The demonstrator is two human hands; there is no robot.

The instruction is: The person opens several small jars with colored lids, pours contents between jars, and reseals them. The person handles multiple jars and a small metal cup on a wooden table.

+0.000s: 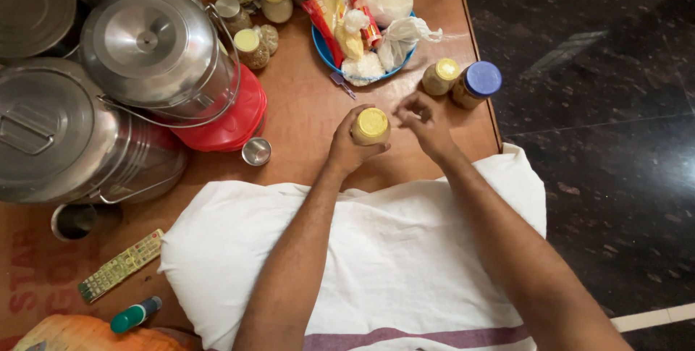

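Note:
My left hand [347, 150] grips a small glass jar with a yellow lid [371, 126], held upright just above the brown table [304, 112]. My right hand [423, 121] hovers right beside the jar, fingers loosely curled and pinched, holding nothing I can make out. Just beyond my right hand stand two more jars: one with a yellow lid [440, 76] and one with a blue lid [477, 83]. A white cloth [391, 250] lies under both forearms.
A blue plate [321, 45] of plastic food packets sits behind the hands. Large steel pots [148, 51] and a red container [232, 123] crowd the left, with small jars [250, 47] behind. A steel cup [256, 151], a remote [119, 265] and a marker [135, 314] lie nearer. The table edge runs at right.

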